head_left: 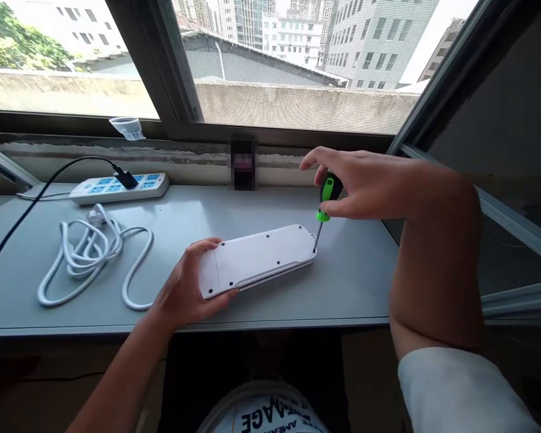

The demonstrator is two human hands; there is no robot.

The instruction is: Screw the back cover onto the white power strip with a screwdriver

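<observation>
The left hand (pixel 184 282) grips a white strip (pixel 256 261), a power strip lying on its face with its flat back up. The fingers (pixel 207 248) curl over the far edge of the strip, and the thumb presses on the near edge. So the strip sits right inside this hand, at the left end, and it rests on the table (pixel 347 288). Small dark holes dot its back.

The right hand (pixel 365 186) is clenched around a screwdriver (pixel 330 191) with a green and black handle. The fingers (pixel 313 159) wrap the handle from above, and the first finger reaches out past it. The thin metal tip points down from these fingers to the far right end of the strip, right at its edge.

Left of the left fingers, a white cord (pixel 85 258) lies in loose loops on the table. Farther from the fingers, up by the wall, is another strip (pixel 119 187) with blue sockets, and a black plug (pixel 126 178) is pushed into it. Its black wire (pixel 36 210) runs off to the left. Past the right fingers stands a small blurred thing (pixel 243 162). A clear plastic cap (pixel 127 127) sits on the window ledge, well above the left fingers. A white sleeve (pixel 455 391) covers the right arm near the elbow.
</observation>
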